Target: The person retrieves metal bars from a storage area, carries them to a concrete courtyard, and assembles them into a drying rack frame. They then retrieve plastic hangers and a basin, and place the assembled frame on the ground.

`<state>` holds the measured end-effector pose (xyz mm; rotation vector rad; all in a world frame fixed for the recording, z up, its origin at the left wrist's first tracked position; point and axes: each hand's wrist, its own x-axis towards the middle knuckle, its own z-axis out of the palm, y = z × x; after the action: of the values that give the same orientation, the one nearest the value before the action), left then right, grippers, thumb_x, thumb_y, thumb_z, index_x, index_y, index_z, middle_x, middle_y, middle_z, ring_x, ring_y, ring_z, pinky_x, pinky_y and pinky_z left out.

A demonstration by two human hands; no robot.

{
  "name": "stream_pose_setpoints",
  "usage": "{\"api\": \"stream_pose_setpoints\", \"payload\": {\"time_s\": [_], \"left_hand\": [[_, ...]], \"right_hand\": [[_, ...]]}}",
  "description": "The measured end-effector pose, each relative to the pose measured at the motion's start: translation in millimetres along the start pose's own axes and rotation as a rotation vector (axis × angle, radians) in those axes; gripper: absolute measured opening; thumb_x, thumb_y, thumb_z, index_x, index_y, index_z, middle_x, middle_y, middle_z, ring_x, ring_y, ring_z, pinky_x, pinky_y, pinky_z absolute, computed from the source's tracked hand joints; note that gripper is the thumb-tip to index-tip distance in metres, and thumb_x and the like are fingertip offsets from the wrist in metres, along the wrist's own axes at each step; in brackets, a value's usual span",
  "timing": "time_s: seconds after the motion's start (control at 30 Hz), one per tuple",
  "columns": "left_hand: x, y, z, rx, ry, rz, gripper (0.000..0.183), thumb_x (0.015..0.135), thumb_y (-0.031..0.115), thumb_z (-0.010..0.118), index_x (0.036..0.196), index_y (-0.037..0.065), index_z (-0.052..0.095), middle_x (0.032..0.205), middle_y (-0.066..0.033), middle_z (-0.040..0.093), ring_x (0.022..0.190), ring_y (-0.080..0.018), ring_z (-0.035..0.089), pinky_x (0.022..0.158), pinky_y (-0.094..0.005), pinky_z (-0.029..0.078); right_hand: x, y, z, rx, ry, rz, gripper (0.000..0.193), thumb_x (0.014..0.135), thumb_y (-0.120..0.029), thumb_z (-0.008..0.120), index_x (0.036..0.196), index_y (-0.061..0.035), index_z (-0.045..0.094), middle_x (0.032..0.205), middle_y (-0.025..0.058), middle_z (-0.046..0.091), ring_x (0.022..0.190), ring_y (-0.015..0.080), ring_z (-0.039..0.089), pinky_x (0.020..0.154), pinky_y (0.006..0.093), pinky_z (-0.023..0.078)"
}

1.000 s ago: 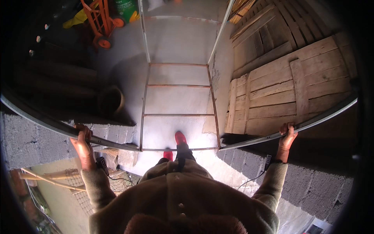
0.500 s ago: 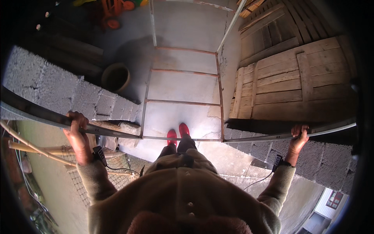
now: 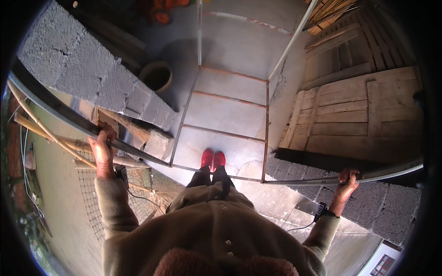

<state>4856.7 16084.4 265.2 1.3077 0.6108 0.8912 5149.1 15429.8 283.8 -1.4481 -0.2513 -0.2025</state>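
A metal frame with thin rusty rungs [image 3: 225, 131] stretches ahead over the concrete floor, its near end by my red shoes [image 3: 213, 158]. A long grey metal bar [image 3: 57, 106] runs out on the left side, and another length of bar [image 3: 391, 175] runs out on the right. My left hand [image 3: 102, 145] is closed round the left bar, fingers over its top. Far out to the right, my right hand [image 3: 347, 183] grips the other bar the same way. Both arms are spread wide, and a small dark device on a cable sits at each wrist.
Grey block walls [image 3: 87, 69] flank the opening on both sides. A round pot [image 3: 156, 76] stands beyond the left wall, near an orange object [image 3: 161, 16]. Wooden plank panels [image 3: 354, 108] lean at the right. Bamboo poles [image 3: 50, 133] and netting [image 3: 92, 198] lie at the left.
My feet, one ahead of the other before, are now side by side. The view has turned, so the frame slopes down to the right. Both hands keep their grip.
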Motion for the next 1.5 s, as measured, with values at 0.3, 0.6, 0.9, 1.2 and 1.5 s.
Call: {"api": "stream_pose_setpoints", "payload": {"time_s": [0.3,0.6,0.9,1.2,1.5], "left_hand": [[-26,7,-27,0.020,0.018,0.006,0.015,0.078,0.002,0.052,0.070,0.007,0.042,0.062,-0.0002,0.037,0.054,-0.0104,0.034,0.052,-0.0259,0.033],[-63,29,-68,0.015,0.026,0.014,0.021,0.076,-0.001,0.050,0.065,0.009,0.036,0.061,0.0000,0.033,0.053,-0.0107,0.032,0.053,-0.0262,0.031],[-118,48,-96,0.030,0.067,0.009,0.013,0.077,-0.001,0.050,0.070,0.007,0.041,0.062,-0.0006,0.036,0.053,-0.0114,0.034,0.054,-0.0272,0.033],[-167,38,-95,0.051,0.086,-0.027,0.006,0.078,0.000,0.050,0.077,0.004,0.046,0.063,-0.0005,0.038,0.055,-0.0104,0.035,0.054,-0.0265,0.033],[-195,57,-87,0.160,0.109,-0.013,0.015,0.079,0.007,0.047,0.068,0.010,0.038,0.059,0.0022,0.032,0.054,-0.0100,0.033,0.058,-0.0281,0.034]], "right_hand": [[-24,-15,1,-0.017,0.002,0.018,0.016,0.089,-0.018,0.056,0.079,-0.0127,0.044,0.058,-0.0023,0.032,0.050,0.0086,0.030,0.046,0.0242,0.027],[-83,-45,0,-0.051,0.004,-0.013,0.025,0.090,-0.021,0.054,0.071,-0.0121,0.040,0.056,-0.0022,0.029,0.049,0.0091,0.029,0.046,0.0249,0.027],[-127,-74,-16,-0.049,-0.010,0.008,0.026,0.089,-0.023,0.055,0.070,-0.0141,0.039,0.055,-0.0029,0.029,0.048,0.0090,0.028,0.045,0.0250,0.026],[-126,-43,-56,0.025,-0.079,0.107,0.021,0.092,-0.021,0.053,0.075,-0.0133,0.043,0.056,-0.0024,0.031,0.050,0.0086,0.030,0.046,0.0248,0.025],[-119,-39,-60,0.022,-0.085,0.120,0.019,0.089,-0.019,0.053,0.074,-0.0145,0.043,0.056,-0.0032,0.028,0.051,0.0088,0.027,0.048,0.0246,0.026]]}}
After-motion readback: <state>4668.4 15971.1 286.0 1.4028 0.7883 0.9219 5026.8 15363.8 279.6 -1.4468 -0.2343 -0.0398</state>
